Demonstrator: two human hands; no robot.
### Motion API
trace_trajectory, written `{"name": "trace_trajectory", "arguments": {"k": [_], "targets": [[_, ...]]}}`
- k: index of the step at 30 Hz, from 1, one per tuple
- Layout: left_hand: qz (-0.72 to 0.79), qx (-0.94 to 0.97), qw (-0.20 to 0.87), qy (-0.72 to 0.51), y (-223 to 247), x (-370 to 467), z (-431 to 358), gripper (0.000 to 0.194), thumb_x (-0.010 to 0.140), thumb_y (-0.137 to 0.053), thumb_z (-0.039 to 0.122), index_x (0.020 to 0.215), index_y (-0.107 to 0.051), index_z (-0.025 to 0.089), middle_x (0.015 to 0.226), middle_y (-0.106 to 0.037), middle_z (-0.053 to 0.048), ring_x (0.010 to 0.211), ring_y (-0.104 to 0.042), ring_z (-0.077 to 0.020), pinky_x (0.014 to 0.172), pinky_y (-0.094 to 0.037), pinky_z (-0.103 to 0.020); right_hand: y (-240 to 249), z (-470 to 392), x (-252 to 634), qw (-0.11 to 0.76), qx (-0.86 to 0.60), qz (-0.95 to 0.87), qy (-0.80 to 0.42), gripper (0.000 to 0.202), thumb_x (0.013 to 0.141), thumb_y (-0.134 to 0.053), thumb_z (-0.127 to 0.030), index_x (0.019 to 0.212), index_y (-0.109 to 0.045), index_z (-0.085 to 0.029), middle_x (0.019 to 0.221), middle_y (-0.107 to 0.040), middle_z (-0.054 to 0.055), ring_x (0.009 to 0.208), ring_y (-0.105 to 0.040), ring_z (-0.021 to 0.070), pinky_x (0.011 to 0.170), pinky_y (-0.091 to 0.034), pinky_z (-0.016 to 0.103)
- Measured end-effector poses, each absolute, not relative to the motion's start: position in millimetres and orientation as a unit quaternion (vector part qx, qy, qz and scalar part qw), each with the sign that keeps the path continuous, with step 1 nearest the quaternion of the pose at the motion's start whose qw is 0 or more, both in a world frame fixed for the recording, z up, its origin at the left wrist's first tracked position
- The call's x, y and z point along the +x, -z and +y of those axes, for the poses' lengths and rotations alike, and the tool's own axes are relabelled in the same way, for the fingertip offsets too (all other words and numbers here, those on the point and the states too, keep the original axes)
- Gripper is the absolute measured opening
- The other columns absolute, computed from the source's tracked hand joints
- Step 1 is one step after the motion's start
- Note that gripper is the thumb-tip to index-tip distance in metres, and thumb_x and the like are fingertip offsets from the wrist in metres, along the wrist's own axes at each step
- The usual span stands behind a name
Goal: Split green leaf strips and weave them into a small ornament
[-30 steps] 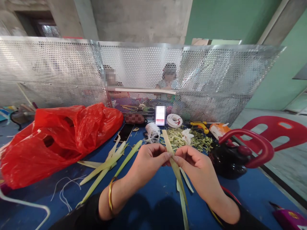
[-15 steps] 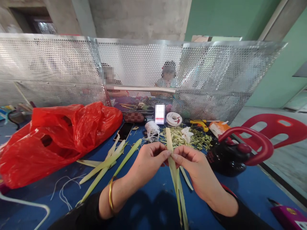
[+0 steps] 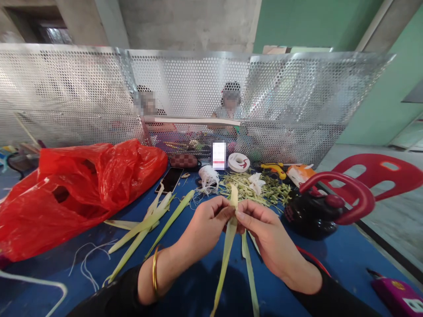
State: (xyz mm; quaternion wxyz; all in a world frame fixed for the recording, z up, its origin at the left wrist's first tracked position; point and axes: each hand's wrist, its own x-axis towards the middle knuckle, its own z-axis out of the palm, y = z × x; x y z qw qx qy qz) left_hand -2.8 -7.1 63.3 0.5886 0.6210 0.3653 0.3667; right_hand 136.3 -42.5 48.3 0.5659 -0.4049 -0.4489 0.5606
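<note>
Between my two hands is a pale green corn husk strip [image 3: 228, 251], pinched near its upper end. My left hand [image 3: 211, 222] closes thumb and fingers on it from one side, and my right hand [image 3: 259, 229] does the same from the other, fingertips nearly meeting. The strip's short top end sticks up above the fingers. Below my right hand hangs a second narrow length of husk [image 3: 250, 273], split from the first. More corn husks [image 3: 145, 229] lie on the blue table left of my left hand. My curled fingertips are partly hidden behind the thumbs.
A red plastic bag [image 3: 82, 193] covers the left side. Further back are a phone [image 3: 170, 180], white string [image 3: 209, 177], a ribbon spool [image 3: 238, 163] and plant scraps [image 3: 274, 189]. A black kettle [image 3: 310, 218] stands right, near a red chair [image 3: 370, 176]. Behind a perforated metal screen [image 3: 297, 97] sit people.
The lower husk lengths have spread apart, one swinging left and the other hanging right. The strip's top end now stands shorter and bent. Both hands keep their pinch.
</note>
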Motion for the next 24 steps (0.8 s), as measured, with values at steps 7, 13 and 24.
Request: {"name": "trace_trajectory", "arguments": {"k": [7,13,24], "targets": [[0.372,0.595,0.604,-0.378,-60.7,-1.8,-4.9,0.025,0.081,-0.059,0.040,0.070,-0.054,0.018,0.062,-0.058,0.001,0.057,-0.053,-0.0119,0.058,-0.043,-0.025,-50.1,-41.0,136.7,0.551,-0.391,-0.383,-0.630,0.027,0.070,-0.075,-0.037,0.069,-0.056,-0.018,0.062,-0.052,-0.002,0.061,-0.049,0.0132,0.058,-0.039,0.025],[0.387,0.657,0.512,-0.396,-60.5,-5.9,-2.6,0.018,0.084,-0.052,0.029,0.070,-0.053,0.018,0.060,-0.053,0.003,0.056,-0.047,-0.0100,0.055,-0.040,-0.022,-47.7,-42.3,139.5,0.566,-0.381,-0.435,-0.588,0.021,0.078,-0.071,-0.032,0.072,-0.055,-0.018,0.069,-0.051,-0.002,0.066,-0.047,0.0120,0.061,-0.038,0.024],[0.415,0.643,0.470,-0.439,-59.0,-13.2,12.2,0.015,0.083,-0.051,0.029,0.073,-0.055,0.018,0.059,-0.056,0.003,0.056,-0.055,-0.0125,0.057,-0.045,-0.024,-57.4,-49.2,145.5,0.563,-0.363,-0.538,-0.512,0.016,0.087,-0.063,-0.028,0.076,-0.056,-0.020,0.075,-0.058,0.000,0.064,-0.054,0.0121,0.064,-0.044,0.026]]}}
